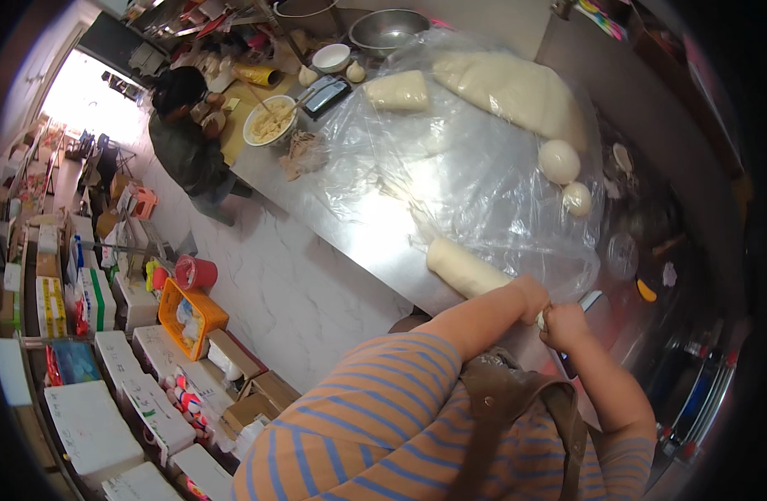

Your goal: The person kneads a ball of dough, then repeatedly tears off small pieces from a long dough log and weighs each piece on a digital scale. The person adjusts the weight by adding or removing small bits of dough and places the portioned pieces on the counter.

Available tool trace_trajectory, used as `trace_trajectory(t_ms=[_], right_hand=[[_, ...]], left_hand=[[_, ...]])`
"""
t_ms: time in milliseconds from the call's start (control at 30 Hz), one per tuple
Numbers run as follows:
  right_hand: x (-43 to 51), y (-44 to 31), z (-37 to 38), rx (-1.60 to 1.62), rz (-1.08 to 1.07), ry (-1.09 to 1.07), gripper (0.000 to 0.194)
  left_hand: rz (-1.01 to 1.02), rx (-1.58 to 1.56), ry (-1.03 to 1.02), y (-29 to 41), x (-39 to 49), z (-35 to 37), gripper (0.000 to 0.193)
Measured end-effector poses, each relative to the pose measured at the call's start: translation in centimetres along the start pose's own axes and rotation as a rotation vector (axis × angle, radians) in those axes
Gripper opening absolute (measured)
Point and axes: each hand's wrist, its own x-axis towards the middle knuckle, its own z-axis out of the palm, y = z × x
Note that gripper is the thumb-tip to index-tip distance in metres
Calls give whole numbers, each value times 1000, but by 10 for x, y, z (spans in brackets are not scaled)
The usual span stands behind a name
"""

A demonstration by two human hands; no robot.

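Note:
A thick roll of pale dough [465, 268] lies on the steel worktop [333, 219], close to its near edge. At the roll's right end is my left hand [530, 297], curled shut on the dough. My right hand [564, 325] is beside it, its fingers closed around a small pale piece that shows between the two hands; whether this piece joins the roll is hidden. Clear plastic sheeting [433, 156] covers a large slab of dough [509, 94], a smaller block [397, 91] and two round dough balls [559, 161], [576, 199].
A co-worker [186, 144] stands at the worktop's far left, near a bowl of filling [271, 122]. A steel basin [388, 30] and a white bowl [331, 57] stand at the back. A phone [590, 300] lies by my right hand. Boxes [92, 432] and an orange basket [192, 319] stand left.

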Motion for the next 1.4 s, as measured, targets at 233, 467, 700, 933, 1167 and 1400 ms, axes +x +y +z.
trace_trajectory(t_ms=[233,467,700,933,1167,1400], right_hand=[[-39,-25,-41,311,75,107,15],[-128,20,16,2120,658,564,42],[-151,-4,83,2683,350,1056,50],[-111,-49,65,2582,-84,981,48],[-126,-72,74,1901,214,710,70],[-135,-60,94,1447,238,526,61]], left_hand=[[-159,-25,45,-23,3,-11,32],[-130,9,74,-6,-8,-24,62],[55,-30,582,48,-27,-33,76],[140,-853,394,119,-22,20,85],[-42,-400,34,124,-41,10,60],[-183,-184,26,126,-50,38,101]])
